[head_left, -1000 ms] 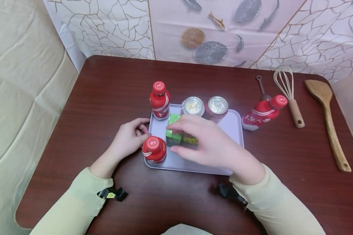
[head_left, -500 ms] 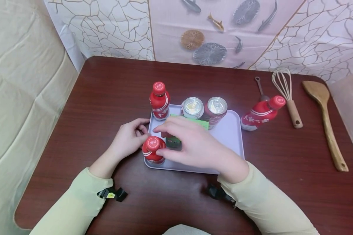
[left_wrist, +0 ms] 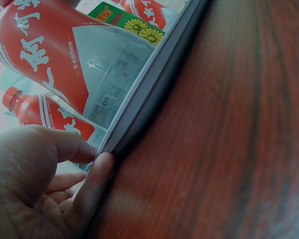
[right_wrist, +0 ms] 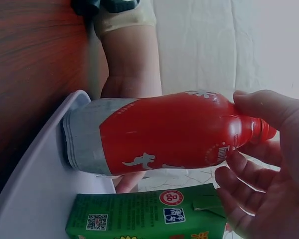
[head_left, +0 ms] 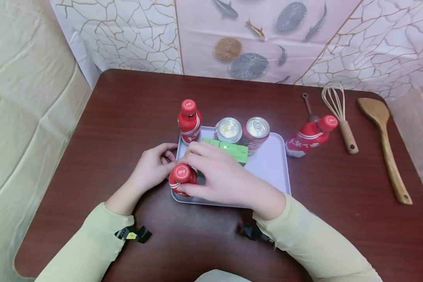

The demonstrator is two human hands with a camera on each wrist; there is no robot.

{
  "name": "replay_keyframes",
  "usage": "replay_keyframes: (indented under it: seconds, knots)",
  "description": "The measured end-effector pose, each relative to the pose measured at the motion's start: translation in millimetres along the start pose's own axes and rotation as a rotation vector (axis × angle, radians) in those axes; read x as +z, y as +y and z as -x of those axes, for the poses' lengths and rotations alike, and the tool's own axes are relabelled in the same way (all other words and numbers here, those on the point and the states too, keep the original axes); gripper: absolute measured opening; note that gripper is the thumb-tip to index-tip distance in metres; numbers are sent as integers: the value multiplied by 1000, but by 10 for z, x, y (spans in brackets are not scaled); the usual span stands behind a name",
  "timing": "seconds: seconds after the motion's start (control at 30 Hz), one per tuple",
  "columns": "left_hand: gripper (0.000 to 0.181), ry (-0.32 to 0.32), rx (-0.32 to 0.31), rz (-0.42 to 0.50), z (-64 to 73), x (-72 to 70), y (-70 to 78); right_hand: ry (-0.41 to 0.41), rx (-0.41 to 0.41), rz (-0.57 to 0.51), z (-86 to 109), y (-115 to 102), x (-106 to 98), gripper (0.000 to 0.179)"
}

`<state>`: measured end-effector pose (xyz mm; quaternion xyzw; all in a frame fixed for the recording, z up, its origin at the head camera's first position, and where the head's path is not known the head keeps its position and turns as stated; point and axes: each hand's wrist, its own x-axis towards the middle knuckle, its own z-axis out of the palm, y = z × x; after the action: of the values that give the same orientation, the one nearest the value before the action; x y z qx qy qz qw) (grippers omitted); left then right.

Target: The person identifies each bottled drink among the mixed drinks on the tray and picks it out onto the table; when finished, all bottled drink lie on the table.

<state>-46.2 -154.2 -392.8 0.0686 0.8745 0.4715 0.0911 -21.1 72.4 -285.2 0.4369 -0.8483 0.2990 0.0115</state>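
Note:
My left hand (head_left: 151, 166) pinches the left rim of the lavender tray (head_left: 273, 168); in the left wrist view, thumb and finger (left_wrist: 97, 174) meet at that rim. At the tray's near left corner stands a red plastic bottle (head_left: 181, 173), upright. My right hand (head_left: 222, 174) grips this bottle near its shoulder; the right wrist view has the thumb (right_wrist: 261, 104) on one side and curled fingers on the other. Beside the bottle are green drink cartons (head_left: 232, 149), partly hidden by the right hand. A second red bottle (head_left: 189, 123) is at the tray's far left corner.
Two drink cans (head_left: 228, 129) stand at the tray's back edge. Right of the tray is another red bottle (head_left: 310, 137). A whisk (head_left: 342, 119), a wooden spatula (head_left: 385, 145) and a thin-handled utensil (head_left: 308, 105) lie at the table's right.
My right hand has moved left from above the green cartons to the near-left red bottle and closed round its upper part. The left hand stays at the tray's rim.

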Motion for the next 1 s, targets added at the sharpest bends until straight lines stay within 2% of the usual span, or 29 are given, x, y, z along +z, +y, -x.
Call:
replay_keyframes:
  seconds: [0.2,0.53,1.0]
  knots:
    - [48,-13,-17,15,11,0,-6,48,-12,-12,9,-9,31,31]
    - [49,-46,-56,113,29,15,22,85,-60,4,62,-10,18,25]
    - [49,-40,-55,104,32,17,42,111,-49,27,135,-42,-43,22]
